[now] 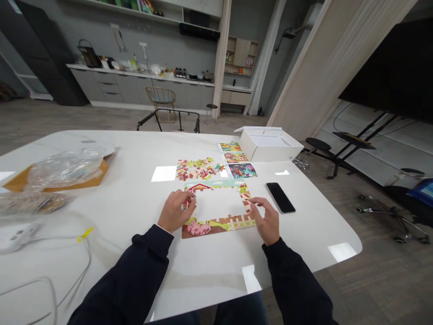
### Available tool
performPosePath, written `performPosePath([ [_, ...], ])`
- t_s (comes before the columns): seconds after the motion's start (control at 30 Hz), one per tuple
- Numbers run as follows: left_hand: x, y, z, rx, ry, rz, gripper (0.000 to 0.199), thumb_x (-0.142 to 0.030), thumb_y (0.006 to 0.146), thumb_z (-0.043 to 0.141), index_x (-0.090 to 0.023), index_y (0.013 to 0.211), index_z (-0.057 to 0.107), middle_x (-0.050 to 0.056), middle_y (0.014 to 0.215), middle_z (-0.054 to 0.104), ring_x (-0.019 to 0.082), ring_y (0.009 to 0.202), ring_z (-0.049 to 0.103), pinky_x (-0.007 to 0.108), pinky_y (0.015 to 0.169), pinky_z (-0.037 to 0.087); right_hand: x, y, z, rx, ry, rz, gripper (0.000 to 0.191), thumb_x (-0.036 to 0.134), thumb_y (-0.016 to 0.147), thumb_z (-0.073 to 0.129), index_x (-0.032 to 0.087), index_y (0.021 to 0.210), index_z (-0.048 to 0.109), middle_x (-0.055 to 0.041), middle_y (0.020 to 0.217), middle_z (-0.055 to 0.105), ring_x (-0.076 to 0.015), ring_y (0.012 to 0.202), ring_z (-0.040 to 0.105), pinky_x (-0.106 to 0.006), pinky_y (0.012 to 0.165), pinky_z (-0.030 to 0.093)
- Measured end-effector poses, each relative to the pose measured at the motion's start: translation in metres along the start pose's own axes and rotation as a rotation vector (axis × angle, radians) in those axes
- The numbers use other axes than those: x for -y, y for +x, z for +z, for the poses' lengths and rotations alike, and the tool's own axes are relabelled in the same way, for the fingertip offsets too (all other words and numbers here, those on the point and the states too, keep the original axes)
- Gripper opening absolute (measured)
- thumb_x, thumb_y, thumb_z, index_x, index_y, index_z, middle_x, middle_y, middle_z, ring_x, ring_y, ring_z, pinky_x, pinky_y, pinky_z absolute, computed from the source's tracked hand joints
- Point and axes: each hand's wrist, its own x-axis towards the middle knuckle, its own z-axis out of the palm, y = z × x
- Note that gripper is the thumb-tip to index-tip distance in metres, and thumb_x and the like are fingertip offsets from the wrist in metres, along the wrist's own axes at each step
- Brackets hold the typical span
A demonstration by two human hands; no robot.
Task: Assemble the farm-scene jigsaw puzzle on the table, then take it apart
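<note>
The left hand [176,211] is curled up, and its thumb and fingers pinch a small puzzle piece [186,203]. The piece is at the left side of a flat puzzle [216,224] lying on the table. The right hand [265,221] is spread out, and its fingertips [251,213] are at the right side of the puzzle.

The puzzle is a long box shape. Its long side goes left to right, across the person. Its pieces look like thick card with bumpy edges. They make a frame with a red barn [195,188], a pink pig [198,228] and a white fence [241,222]. The middle has no pieces, so the shiny white table [206,271] shows through.

Both arms have dark sleeves [149,253]. Past the puzzle is a heap of loose pieces [198,168], and beside it are 3 picture cards [236,158] in a line. A black phone [280,197] lies just right of the puzzle. A white box [270,145] sits near the far edge. On the left, a crinkly plastic bag [64,169] lies on a brown envelope [101,170].
</note>
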Motion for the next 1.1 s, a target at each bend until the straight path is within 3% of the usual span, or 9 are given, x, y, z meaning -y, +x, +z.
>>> performPosePath([
  [0.13, 0.02, -0.007, -0.005, -0.096, 0.031, -0.14, 0.01, -0.029, 0.094, 0.061, -0.02, 0.093, 0.065, -0.002, 0.068, 0.06, 0.014, 0.061, 0.057, 0.027, 0.065, 0.046, 0.002, 0.05, 0.014, 0.044, 0.047, 0.002, 0.022, 0.036, 0.095, 0.059, 0.02, 0.096, 0.074, -0.0078, 0.097, 0.076, -0.0217, 0.086, 0.069, -0.035, 0.082, 0.054],
  [0.23, 0.025, -0.01, -0.003, -0.125, 0.083, -0.181, 0.01, -0.029, 0.093, 0.06, -0.021, 0.089, 0.065, -0.005, 0.061, 0.054, 0.011, 0.051, 0.05, 0.025, 0.057, 0.041, -0.008, 0.069, 0.035, 0.06, 0.055, 0.004, 0.027, 0.041, 0.096, 0.057, 0.019, 0.101, 0.072, -0.0063, 0.087, 0.076, -0.0195, 0.074, 0.067, -0.031, 0.069, 0.053],
  [0.37, 0.025, -0.007, -0.001, -0.138, 0.099, -0.193, 0.01, -0.029, 0.092, 0.059, -0.021, 0.089, 0.064, -0.005, 0.061, 0.055, 0.011, 0.05, 0.048, 0.024, 0.055, 0.039, -0.026, 0.068, 0.051, 0.133, -0.125, -0.082, 0.031, 0.043, 0.098, 0.053, 0.02, 0.101, 0.074, -0.0037, 0.076, 0.071, -0.0172, 0.065, 0.062, -0.027, 0.064, 0.047],
  [0.57, 0.023, -0.003, 0.001, -0.135, 0.099, -0.199, 0.013, -0.03, 0.093, 0.057, -0.02, 0.087, 0.063, -0.004, 0.063, 0.056, 0.011, 0.052, 0.049, 0.024, 0.055, 0.038, -0.033, 0.066, 0.045, 0.136, -0.288, -0.096, 0.037, 0.046, 0.099, 0.05, 0.02, 0.092, 0.074, 0.0015, 0.057, 0.059, -0.0148, 0.053, 0.053, -0.026, 0.06, 0.038],
  [0.87, 0.026, -0.003, 0.003, -0.124, 0.108, -0.225, 0.013, -0.03, 0.093, 0.057, -0.021, 0.088, 0.063, -0.003, 0.064, 0.058, 0.012, 0.053, 0.049, 0.024, 0.056, 0.038, -0.026, 0.065, 0.048, 0.284, -0.371, -0.05, 0.037, 0.049, 0.098, 0.049, 0.022, 0.096, 0.075, -0.0003, 0.061, 0.065, -0.0181, 0.059, 0.06, -0.027, 0.062, 0.037],
  [1.1, 0.025, -0.001, 0.003, -0.135, 0.122, -0.256, 0.013, -0.029, 0.093, 0.056, -0.021, 0.086, 0.064, -0.003, 0.065, 0.058, 0.013, 0.057, 0.054, 0.025, 0.06, 0.04, -0.03, 0.064, 0.051, 0.38, -0.392, -0.054, 0.038, 0.051, 0.096, 0.05, 0.022, 0.094, 0.075, 0.002, 0.055, 0.056, -0.0168, 0.055, 0.055, -0.027, 0.06, 0.034],
])
